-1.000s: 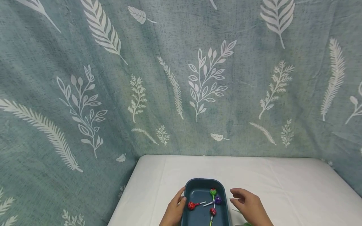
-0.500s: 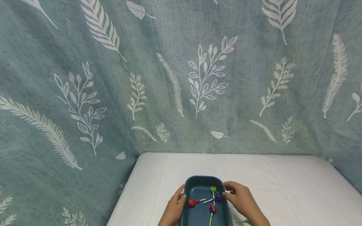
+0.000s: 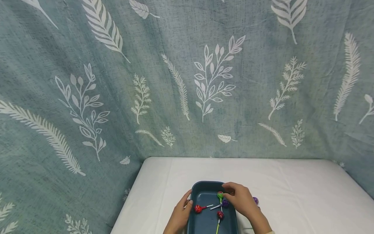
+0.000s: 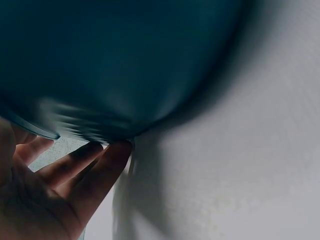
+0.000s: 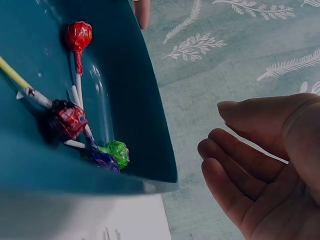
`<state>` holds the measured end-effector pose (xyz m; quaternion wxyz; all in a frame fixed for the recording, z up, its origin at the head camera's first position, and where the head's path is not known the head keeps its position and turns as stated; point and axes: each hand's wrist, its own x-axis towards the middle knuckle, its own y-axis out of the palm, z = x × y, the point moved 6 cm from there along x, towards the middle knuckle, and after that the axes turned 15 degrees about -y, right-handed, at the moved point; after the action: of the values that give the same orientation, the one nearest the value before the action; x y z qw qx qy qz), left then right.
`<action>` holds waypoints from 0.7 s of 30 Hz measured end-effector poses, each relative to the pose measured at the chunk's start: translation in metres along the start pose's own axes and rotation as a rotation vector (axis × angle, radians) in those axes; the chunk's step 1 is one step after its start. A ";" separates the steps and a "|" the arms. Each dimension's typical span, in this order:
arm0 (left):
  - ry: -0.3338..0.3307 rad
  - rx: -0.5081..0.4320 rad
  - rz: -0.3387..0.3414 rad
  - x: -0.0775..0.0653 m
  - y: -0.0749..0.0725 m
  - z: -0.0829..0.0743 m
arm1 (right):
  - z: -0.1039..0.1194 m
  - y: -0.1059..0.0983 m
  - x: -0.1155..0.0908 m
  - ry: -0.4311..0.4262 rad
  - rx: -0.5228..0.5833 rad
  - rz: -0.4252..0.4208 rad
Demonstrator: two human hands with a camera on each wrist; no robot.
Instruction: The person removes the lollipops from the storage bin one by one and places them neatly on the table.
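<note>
A deep blue rectangular tray [image 3: 204, 224] holds several lollipops: a red one [image 3: 198, 209], a green one [image 3: 220, 194], a purple one [image 3: 225, 203] and a dark red one [image 3: 220, 215] with a yellow-green stick. Along the tray's left side lies my left hand [image 3: 180, 213]; its nearly straight fingers [image 4: 102, 172] touch the outer wall in the left wrist view. My right hand [image 3: 240, 199] hovers over the tray's far right rim, fingertips close to the green lollipop in the head view. Nothing sits between its loosely bent fingers [image 5: 225, 197] in the right wrist view.
Another purple-wrapped lollipop [image 3: 255, 200] lies on the white table [image 3: 298, 195] right of the tray, partly behind my right forearm. A leaf-patterned blue-green cloth [image 3: 251, 94] hangs along the table's back and left.
My right hand has moved left, from beside the tray to over its right rim. The purple lollipop on the table has come into sight. My left hand stays at the tray.
</note>
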<state>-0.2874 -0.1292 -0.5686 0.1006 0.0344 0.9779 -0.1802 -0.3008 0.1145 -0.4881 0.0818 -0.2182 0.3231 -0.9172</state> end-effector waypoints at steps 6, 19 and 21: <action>0.004 0.004 0.004 -0.001 -0.001 -0.001 | 0.000 0.009 0.006 0.008 0.008 0.024; -0.004 0.018 0.003 -0.001 0.000 0.000 | -0.003 0.031 0.021 0.034 -0.054 0.158; -0.005 0.016 0.003 -0.001 0.000 -0.001 | -0.003 0.033 0.024 0.031 -0.092 0.168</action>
<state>-0.2867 -0.1288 -0.5676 0.1032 0.0361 0.9760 -0.1882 -0.3230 0.0831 -0.5025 0.1433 -0.1795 0.3834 -0.8946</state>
